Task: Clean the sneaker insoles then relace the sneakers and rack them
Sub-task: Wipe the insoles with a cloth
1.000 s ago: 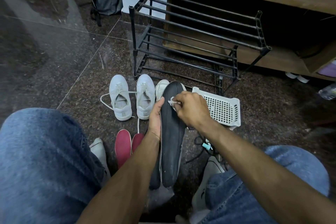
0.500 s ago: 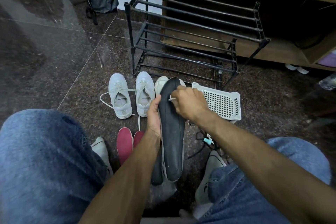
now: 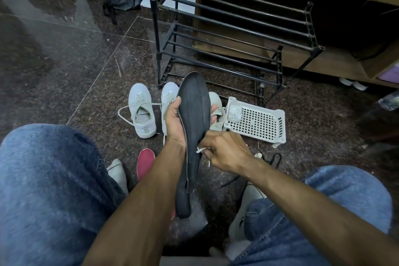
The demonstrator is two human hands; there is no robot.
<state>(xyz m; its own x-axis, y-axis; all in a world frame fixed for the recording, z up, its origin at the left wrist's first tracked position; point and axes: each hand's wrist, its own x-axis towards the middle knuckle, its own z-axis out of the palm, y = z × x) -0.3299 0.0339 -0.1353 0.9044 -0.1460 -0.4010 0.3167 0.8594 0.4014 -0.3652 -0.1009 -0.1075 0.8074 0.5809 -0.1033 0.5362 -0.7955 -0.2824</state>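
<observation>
Cleaning underway: left hand grips black insole, right hand pinches white wipe; unlaced white sneakers beside empty shoe rack.

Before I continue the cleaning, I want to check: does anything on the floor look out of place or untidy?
Yes. The white basket lies tipped on the floor in front of the shoe rack. The left white sneaker has its lace loose and trailing over the floor. A black cord also lies loose near the right hand.
</observation>
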